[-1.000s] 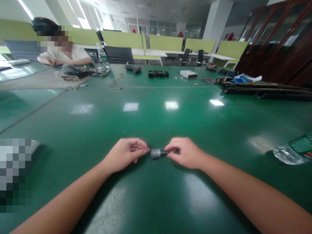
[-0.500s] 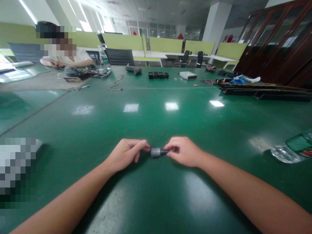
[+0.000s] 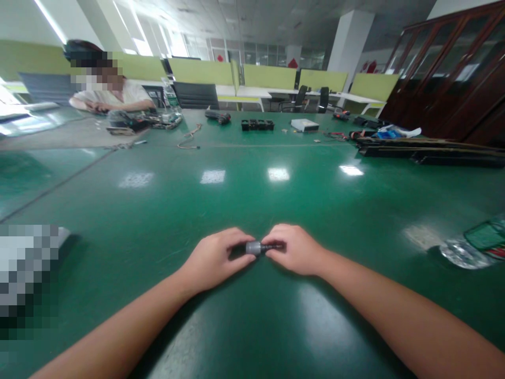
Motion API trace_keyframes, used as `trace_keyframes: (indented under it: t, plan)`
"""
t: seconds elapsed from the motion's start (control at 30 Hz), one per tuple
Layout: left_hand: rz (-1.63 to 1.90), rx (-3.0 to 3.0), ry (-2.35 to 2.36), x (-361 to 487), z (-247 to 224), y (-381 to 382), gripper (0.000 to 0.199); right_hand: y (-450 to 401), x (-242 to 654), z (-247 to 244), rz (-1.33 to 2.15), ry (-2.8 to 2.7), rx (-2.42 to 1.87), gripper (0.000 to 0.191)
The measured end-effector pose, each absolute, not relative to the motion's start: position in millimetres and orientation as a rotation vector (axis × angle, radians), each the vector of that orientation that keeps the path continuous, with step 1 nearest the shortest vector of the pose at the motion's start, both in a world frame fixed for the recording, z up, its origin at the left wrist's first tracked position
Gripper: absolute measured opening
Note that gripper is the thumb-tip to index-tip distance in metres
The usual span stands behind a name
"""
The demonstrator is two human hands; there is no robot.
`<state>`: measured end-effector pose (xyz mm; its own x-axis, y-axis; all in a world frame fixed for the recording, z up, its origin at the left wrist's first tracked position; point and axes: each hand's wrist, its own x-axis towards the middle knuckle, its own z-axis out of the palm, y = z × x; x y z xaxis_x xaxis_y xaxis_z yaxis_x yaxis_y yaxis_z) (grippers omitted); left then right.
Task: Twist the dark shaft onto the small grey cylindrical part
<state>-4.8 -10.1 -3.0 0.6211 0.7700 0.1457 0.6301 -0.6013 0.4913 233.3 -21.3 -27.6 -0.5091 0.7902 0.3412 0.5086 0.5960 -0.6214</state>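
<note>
A small grey metal cylinder with a thinner dark shaft [image 3: 253,248] lies level just above or on the green tabletop, in the middle of the head view. My left hand [image 3: 221,258] has its thumb and fingers around the cylinder's left end, closed on it from both sides. On the other side my right hand [image 3: 294,248] pinches the dark shaft, whose far end is partly hidden by the fingers. What exact kind of part it is cannot be made out.
A clear plastic bottle [image 3: 469,250] lies at the right edge. A blurred light box [image 3: 27,263] sits at left. Across the green table [image 3: 252,195] are a black fan-like block [image 3: 257,125], a white box [image 3: 304,125], dark rails [image 3: 430,150] and a seated person [image 3: 110,97].
My left hand has turned and moved right, from fingertips near the cylinder's left end to thumb and fingers around it. My right hand keeps its pinch on the shaft.
</note>
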Motion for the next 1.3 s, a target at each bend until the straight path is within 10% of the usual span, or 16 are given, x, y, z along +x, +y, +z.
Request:
trace_keyframes:
  t: [1.3]
  plan:
    - [0.469,2.443,1.209,-6.0,-6.4,-12.7,0.028,-23.3,241.6,-27.4,0.531,-2.255,-1.005,0.012]
